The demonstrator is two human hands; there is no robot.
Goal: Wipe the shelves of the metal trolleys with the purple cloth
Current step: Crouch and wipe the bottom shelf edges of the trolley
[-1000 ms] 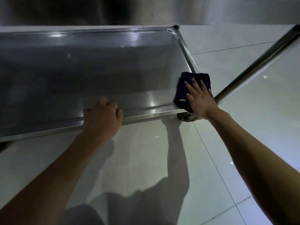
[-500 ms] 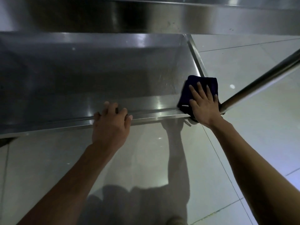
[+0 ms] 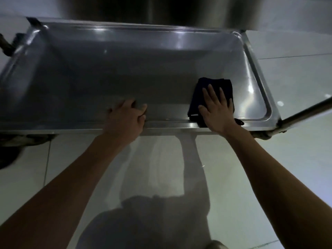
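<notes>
The folded purple cloth lies flat under the right hand. It sits on the trolley's steel shelf, at its near rim.

Cloth on the shelf toward its right end, right hand flat atop it, left hand on the near rim, left of the cloth.

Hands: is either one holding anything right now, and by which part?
The left hand grips the near rim of the trolley shelf, fingers curled over it. The right hand presses flat on the purple cloth, near its front edge; no grip.
</notes>
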